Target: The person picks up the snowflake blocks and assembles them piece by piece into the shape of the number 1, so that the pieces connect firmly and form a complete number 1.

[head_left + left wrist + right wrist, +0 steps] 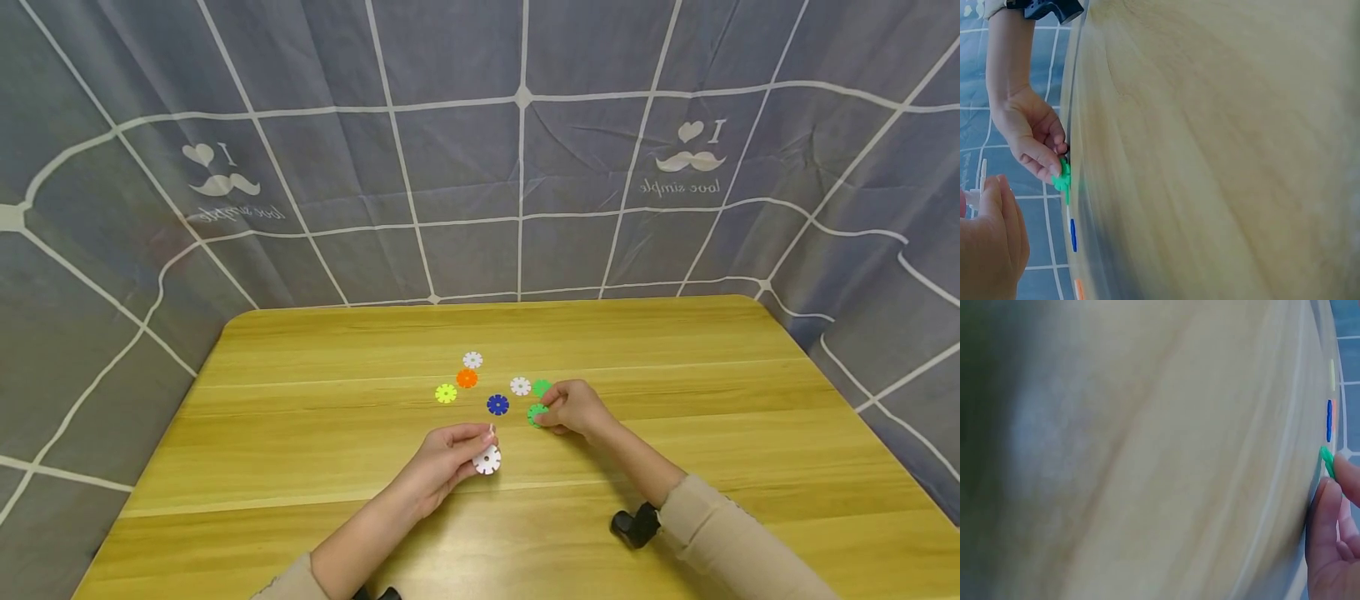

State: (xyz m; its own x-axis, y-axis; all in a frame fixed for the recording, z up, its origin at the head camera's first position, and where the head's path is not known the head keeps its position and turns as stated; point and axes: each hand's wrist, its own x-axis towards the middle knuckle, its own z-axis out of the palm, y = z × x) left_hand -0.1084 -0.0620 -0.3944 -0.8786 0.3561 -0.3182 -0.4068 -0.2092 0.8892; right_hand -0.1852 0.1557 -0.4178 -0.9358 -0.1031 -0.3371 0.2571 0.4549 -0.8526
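Note:
Between thumb and fingers, my left hand (448, 460) holds a white notched disc (487, 461) above the table. A second white piece (984, 175) stands edge-on at those fingertips; whether the two are joined I cannot tell. Over to the right, my right hand (579, 408) pinches a green notched disc (536, 414), which is tilted in the right wrist view. Just beyond that hand lies another green disc (540, 387), partly covered by the fingers. Beside it is a white disc (521, 386), and a dark blue disc (497, 405) lies between the two hands.
Farther left on the wooden table (300, 433) lie a yellow-green disc (446, 393), an orange disc (467, 378) and a white disc (472, 360). A grey curtain (465, 167) with white lines hangs behind the table. A black wrist device (636, 525) is by the right sleeve.

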